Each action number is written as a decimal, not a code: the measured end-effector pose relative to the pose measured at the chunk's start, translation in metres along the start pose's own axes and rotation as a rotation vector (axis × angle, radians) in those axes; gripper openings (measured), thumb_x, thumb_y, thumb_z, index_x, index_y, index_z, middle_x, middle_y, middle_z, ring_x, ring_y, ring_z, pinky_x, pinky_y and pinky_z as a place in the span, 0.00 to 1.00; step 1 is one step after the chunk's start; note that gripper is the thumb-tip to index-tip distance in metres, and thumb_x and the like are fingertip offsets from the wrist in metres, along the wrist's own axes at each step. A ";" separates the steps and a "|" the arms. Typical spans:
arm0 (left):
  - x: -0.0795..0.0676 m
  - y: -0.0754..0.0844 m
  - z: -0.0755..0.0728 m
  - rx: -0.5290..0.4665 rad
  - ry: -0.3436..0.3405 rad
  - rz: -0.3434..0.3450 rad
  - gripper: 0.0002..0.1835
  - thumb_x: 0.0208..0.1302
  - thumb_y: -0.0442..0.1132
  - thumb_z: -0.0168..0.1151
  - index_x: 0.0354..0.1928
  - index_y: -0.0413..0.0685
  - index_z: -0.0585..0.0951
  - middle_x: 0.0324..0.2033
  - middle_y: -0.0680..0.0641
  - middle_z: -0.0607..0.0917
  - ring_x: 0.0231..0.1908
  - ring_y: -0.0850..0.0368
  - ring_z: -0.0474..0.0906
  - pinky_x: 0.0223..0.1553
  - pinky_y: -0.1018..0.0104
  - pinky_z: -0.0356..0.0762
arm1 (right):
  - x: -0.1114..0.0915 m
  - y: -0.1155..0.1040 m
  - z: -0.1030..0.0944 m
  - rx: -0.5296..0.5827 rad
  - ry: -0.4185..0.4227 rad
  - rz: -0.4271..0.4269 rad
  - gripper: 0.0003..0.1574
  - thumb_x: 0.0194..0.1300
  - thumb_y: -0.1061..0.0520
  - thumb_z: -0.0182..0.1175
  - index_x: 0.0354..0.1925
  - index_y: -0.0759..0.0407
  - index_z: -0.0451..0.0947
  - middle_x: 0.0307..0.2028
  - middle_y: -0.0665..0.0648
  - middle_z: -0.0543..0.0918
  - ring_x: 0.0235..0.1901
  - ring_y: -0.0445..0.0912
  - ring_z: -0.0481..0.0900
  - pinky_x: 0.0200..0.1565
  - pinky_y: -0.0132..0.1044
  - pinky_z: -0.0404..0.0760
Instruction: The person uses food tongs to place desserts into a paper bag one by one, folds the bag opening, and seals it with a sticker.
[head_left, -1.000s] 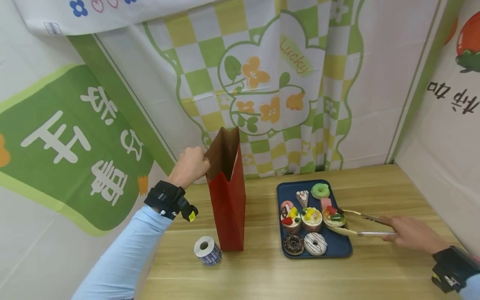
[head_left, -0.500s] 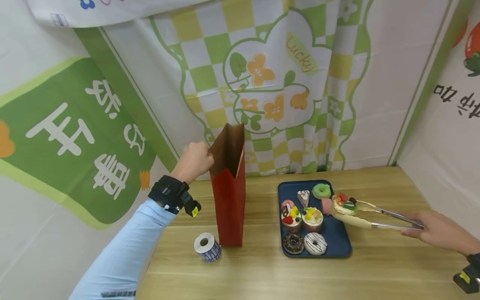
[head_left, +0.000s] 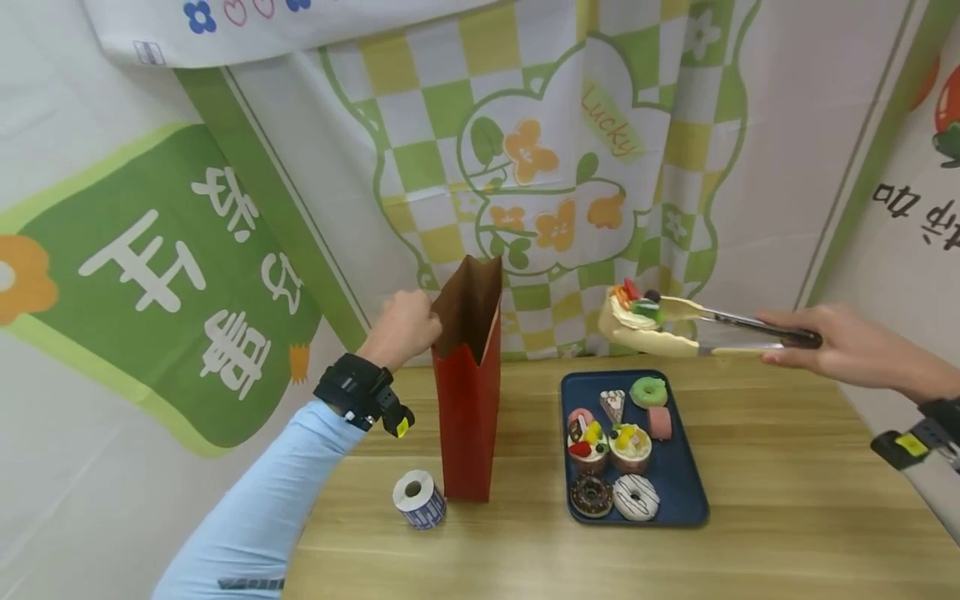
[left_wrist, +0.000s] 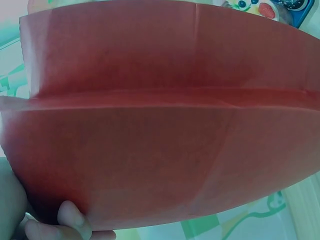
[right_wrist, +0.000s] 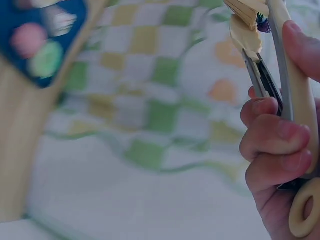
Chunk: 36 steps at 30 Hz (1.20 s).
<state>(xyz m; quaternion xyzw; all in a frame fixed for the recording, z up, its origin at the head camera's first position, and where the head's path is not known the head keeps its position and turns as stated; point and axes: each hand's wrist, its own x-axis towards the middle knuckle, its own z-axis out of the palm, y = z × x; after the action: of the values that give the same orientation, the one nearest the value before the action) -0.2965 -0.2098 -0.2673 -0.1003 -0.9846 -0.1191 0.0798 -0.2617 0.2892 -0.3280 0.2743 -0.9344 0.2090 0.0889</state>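
Note:
A tall red paper bag (head_left: pixel 468 425) stands upright on the table, its brown-lined mouth spread. My left hand (head_left: pixel 402 329) grips the bag's left rim; in the left wrist view its fingertips (left_wrist: pixel 72 215) curl at the red paper's edge. My right hand (head_left: pixel 843 346) holds metal tongs (head_left: pixel 731 333) with cream-coloured tips, and in the right wrist view the fingers (right_wrist: pixel 280 135) wrap round the handles. Pinched between the tips is a fruit-topped cupcake (head_left: pixel 633 312), raised above the tray, right of the bag. On the navy tray (head_left: pixel 682 492) lie donuts, two cupcakes and other small sweets.
A roll of labels (head_left: pixel 418 500) stands on the table (head_left: pixel 525 558) just left of the bag's base. Behind hangs a green-and-yellow checked curtain (head_left: pixel 540 167). White printed panels rise on both sides.
The tongs have lifted the fruit-topped cupcake off the tray, up and leftward toward the bag. My right hand rose with them. The left hand keeps hold of the bag's rim.

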 end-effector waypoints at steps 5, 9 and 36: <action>-0.001 0.000 0.002 -0.016 -0.001 -0.021 0.16 0.58 0.30 0.46 0.13 0.46 0.66 0.12 0.52 0.61 0.11 0.58 0.58 0.13 0.69 0.53 | 0.063 -0.044 -0.029 0.014 -0.033 -0.082 0.36 0.60 0.53 0.65 0.62 0.68 0.69 0.12 0.45 0.59 0.12 0.36 0.52 0.18 0.30 0.58; 0.000 -0.001 0.004 -0.019 0.001 -0.029 0.16 0.58 0.30 0.46 0.13 0.47 0.65 0.12 0.52 0.60 0.12 0.59 0.56 0.13 0.69 0.52 | 0.112 -0.075 -0.044 0.012 -0.106 -0.121 0.36 0.62 0.50 0.64 0.63 0.66 0.69 0.14 0.48 0.65 0.13 0.39 0.56 0.20 0.33 0.61; 0.003 -0.003 -0.002 -0.006 0.059 -0.039 0.17 0.56 0.29 0.48 0.11 0.48 0.64 0.12 0.52 0.61 0.12 0.59 0.58 0.14 0.68 0.55 | 0.259 -0.214 -0.060 -0.390 -0.642 -0.208 0.23 0.59 0.51 0.61 0.14 0.49 0.62 0.13 0.47 0.55 0.14 0.40 0.50 0.19 0.33 0.52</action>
<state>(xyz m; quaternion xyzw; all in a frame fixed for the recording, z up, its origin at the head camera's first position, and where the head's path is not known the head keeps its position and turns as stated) -0.2996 -0.2125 -0.2652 -0.0775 -0.9832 -0.1264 0.1060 -0.3568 0.0292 -0.1287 0.3972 -0.9040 -0.0790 -0.1369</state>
